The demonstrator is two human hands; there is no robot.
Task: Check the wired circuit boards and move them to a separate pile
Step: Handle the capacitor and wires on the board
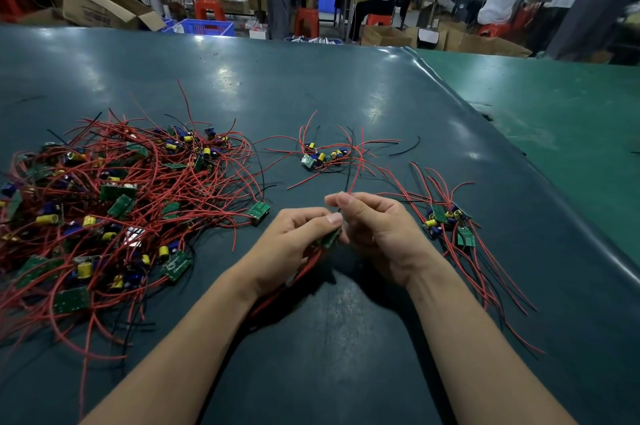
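A big pile of boards (pixel 104 210) lies on the left. They are small and green, with yellow and blue round parts and long red and black wires all tangled up. A small pile (pixel 322 156) lies in the middle, farther back. Another small pile (pixel 448 222) lies on the right, its wires trailing toward the near edge. One green board (pixel 329 238) is held up between two hands, tilted.

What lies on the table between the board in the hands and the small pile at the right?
Nothing visible blocks that way. The left hand holds the board, and the right hand pinches its red wire. Between them and the right pile only loose red wires lie flat on the dark mat.
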